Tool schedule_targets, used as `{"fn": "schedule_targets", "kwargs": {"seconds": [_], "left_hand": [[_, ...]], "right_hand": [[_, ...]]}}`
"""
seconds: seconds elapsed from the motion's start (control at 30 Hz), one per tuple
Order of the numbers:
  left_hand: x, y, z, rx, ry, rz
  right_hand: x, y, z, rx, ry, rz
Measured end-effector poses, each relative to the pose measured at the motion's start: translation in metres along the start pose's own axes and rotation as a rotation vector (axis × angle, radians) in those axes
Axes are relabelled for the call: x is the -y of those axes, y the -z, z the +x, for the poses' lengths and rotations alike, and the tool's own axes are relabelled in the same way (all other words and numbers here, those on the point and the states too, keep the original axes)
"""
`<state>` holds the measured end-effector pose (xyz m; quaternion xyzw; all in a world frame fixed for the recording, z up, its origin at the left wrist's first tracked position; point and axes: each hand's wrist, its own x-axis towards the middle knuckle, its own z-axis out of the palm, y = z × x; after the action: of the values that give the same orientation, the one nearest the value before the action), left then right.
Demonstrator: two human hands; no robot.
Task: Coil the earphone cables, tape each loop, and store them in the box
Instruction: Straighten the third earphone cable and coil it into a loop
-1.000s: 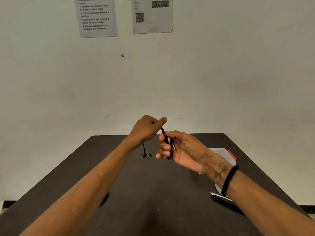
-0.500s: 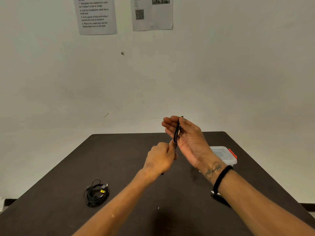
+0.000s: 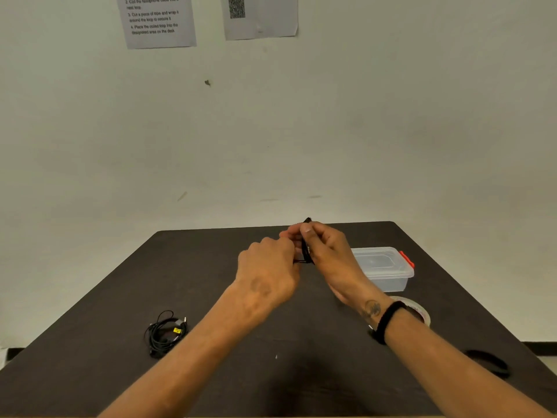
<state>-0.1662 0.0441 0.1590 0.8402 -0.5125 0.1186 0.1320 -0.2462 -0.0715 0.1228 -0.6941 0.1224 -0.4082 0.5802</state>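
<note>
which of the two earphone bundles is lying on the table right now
The coiled earphones with a yellow tag, lying loose at the table's left; the other bundle is held up between both hands.

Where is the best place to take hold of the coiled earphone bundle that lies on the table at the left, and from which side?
Probably from above, pinching across the thick middle of the earphone bundle near its yellow tag. It lies flat on the table with open space around it, and the strands are gathered there; the loose loop at the far side would likely pull the coil apart.

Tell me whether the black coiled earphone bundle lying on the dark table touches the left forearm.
Apart. The head view shows bare dark table between the black coiled earphone bundle and the left forearm.
</note>
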Motion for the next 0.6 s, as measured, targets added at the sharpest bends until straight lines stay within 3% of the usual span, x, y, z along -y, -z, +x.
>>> {"fn": "schedule_targets", "kwargs": {"seconds": [0.17, 0.4, 0.6], "left_hand": [[-0.002, 0.022, 0.004, -0.021, -0.188, 0.151], [0.028, 0.022, 0.015, 0.037, -0.549, -0.001], [0.048, -0.005, 0.016, -0.154, -0.78, 0.081]], "right_hand": [[-0.004, -0.002, -0.006, 0.085, 0.012, -0.247], [0.002, 0.001, -0.011, 0.187, -0.196, -0.054], [-0.002, 0.005, -0.015, 0.206, -0.282, -0.097]]}}
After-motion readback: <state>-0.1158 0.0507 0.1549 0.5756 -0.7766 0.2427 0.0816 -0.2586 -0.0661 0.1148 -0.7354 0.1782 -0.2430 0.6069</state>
